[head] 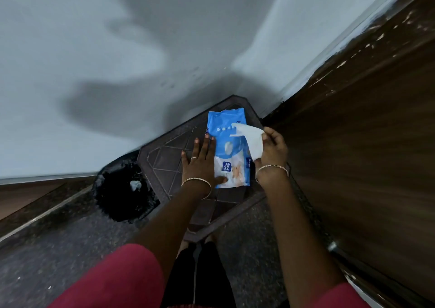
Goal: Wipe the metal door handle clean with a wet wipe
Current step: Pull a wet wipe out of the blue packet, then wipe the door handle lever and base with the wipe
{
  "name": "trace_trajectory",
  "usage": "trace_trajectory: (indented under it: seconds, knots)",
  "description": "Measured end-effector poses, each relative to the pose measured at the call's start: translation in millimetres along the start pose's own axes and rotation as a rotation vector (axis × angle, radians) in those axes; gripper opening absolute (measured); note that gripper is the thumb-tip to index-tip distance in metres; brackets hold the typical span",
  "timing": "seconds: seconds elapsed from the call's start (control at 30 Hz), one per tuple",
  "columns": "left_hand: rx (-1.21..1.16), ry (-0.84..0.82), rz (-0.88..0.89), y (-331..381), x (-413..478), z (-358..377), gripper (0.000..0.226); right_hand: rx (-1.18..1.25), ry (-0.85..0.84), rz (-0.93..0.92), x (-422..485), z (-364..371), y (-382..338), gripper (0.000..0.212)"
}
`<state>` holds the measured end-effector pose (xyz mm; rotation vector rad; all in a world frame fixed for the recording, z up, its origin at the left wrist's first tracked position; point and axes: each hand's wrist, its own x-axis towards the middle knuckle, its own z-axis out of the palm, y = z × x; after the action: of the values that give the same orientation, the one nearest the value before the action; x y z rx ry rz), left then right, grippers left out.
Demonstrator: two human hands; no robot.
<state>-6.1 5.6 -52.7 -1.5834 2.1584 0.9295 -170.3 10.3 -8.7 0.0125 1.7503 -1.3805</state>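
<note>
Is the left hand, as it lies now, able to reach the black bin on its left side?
Probably yes: the left hand only presses the blue wipes packet, and nothing stands between it and the black bin.

- Left hand [202, 164] lies flat on a blue and white plastic wipes pack [229, 150].
- Right hand [273, 152] pinches a white wet wipe [253, 140] above the pack.
- Pack rests on a dark brown patterned stool [164, 157].
- Black-lined bin [122, 192] just beside the stool.

Left hand [202, 160]: flat, palm down, fingers spread, bangle at the wrist.
Right hand [273, 151]: raised, fingertips pinched together, bangle at the wrist.
</note>
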Motion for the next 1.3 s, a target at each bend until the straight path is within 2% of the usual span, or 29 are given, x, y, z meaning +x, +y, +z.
trace_trajectory:
  seconds: [0.03, 0.1, 0.13, 0.2, 0.23, 0.3, 0.37, 0.43, 0.53, 0.6, 0.67, 0.73, 0.83, 0.97, 1.07, 1.23, 1.3]
  knots:
    - [-0.001, 0.002, 0.000, 1.5, -1.1, -5.4, 0.113, 0.061, -0.038, 0.094, -4.8, -3.1, -5.7, 0.024]
    - [-0.038, 0.115, 0.023, 9.5, -7.7, -20.9, 0.092, 0.193, -0.101, 0.238, -17.4, -8.6, -18.1, 0.025]
    - [-0.127, 0.226, 0.042, 16.4, -14.1, -31.2, 0.077, 0.251, -0.124, 0.279, -26.2, -11.4, -25.6, 0.024]
    - [-0.496, 0.394, 0.015, 36.0, -32.6, -56.0, 0.046, 0.346, -0.164, 0.311, -49.6, -18.2, -42.0, 0.024]
    - [-0.747, 0.366, -0.042, 48.7, -43.7, -72.5, 0.034, 0.381, -0.180, 0.311, -63.2, -21.8, -51.0, 0.025]
    - [-1.212, 0.066, -0.166, 73.5, -67.5, -104.0, 0.024, 0.421, -0.220, 0.304, -91.7, -30.9, -67.5, 0.026]
    - [-1.462, -0.209, -0.181, 89.7, -93.4, -130.9, 0.013, 0.468, -0.272, 0.298, -123.2, -41.9, -88.5, 0.026]
    - [-1.553, -0.259, -0.122, 100.6, -116.1, -150.5, 0.003, 0.510, -0.311, 0.293, -150.4, -51.7, -108.7, 0.027]
    - [-1.452, -0.195, -0.019, 118.2, -150.6, -176.8, 0.007, 0.427, -0.328, 0.248, -189.6, -66.9, -138.3, 0.035]
    - [-1.357, -0.104, 0.050, 130.4, -167.7, -193.2, 0.010, 0.331, -0.225, 0.151, -207.4, -76.3, -153.7, 0.042]
    - [-1.281, -0.025, 0.126, 142.8, -182.0, -207.1, 0.006, 0.204, -0.051, -0.020, -226.7, -86.5, -169.3, 0.038]
    - [-1.156, 0.050, 0.222, 155.1, -195.7, -218.6, 0.008, 0.052, 0.015, -0.215, -245.7, -97.4, -183.4, 0.030]
    - [-1.065, 0.098, 0.352, 175.7, -211.8, -231.7, 0.004, -0.067, -0.048, -0.453, -266.1, -111.8, -196.4, 0.037]
    - [-0.913, 0.135, 0.450, 204.9, -224.5, -241.8, 0.032, -0.242, -0.102, -0.662, -274.1, -128.2, -210.7, 0.057]
    - [-0.805, 0.181, 0.476, 224.4, -226.1, -248.1, 0.038, -0.216, -0.154, -0.663, -265.7, -145.0, -221.3, 0.052]
    - [-0.662, 0.148, 0.521, 260.9, -221.1, -266.1, 0.034, -0.251, -0.334, -0.539, -241.5, -173.9, -248.8, 0.019]
    - [-0.635, 0.126, 0.518, 274.0, -214.7, -275.3, 0.029, -0.170, -0.423, -0.381, -231.3, -189.0, -264.2, 0.032]
